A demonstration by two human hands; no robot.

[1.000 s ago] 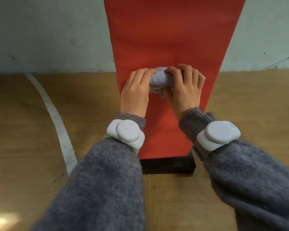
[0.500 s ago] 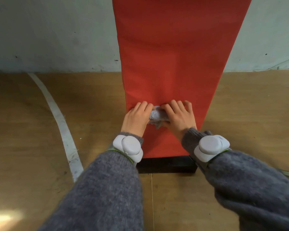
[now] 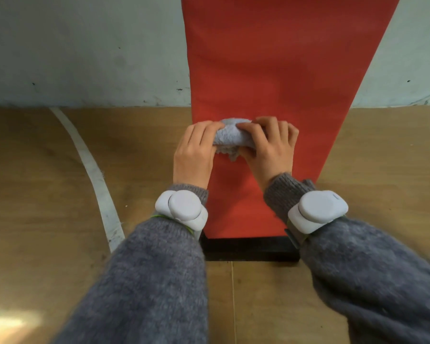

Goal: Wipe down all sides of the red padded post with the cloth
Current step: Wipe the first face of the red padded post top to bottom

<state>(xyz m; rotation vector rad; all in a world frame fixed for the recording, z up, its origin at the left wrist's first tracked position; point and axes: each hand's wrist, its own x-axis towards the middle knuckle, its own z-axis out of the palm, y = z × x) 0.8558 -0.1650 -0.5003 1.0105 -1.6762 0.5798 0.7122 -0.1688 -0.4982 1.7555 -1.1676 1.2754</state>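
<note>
- Upright on a black base [image 3: 251, 249] on the wooden floor [image 3: 47, 182], against a pale wall [image 3: 85, 45]: red padded post [image 3: 278, 70].
- Grey-sleeved, with white wrist devices, side by side on the post's front face: left hand [image 3: 194, 155] and right hand [image 3: 271, 150].
- Bunched between both hands, pressed to the post's lower front: pale grey cloth [image 3: 230, 139].
- Curled over the cloth's two ends, gripping it: fingers [image 3: 252, 129].

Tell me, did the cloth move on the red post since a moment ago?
Yes. The cloth has gone back up the post, farther from the black base than half a second ago, with both hands on it.
</note>
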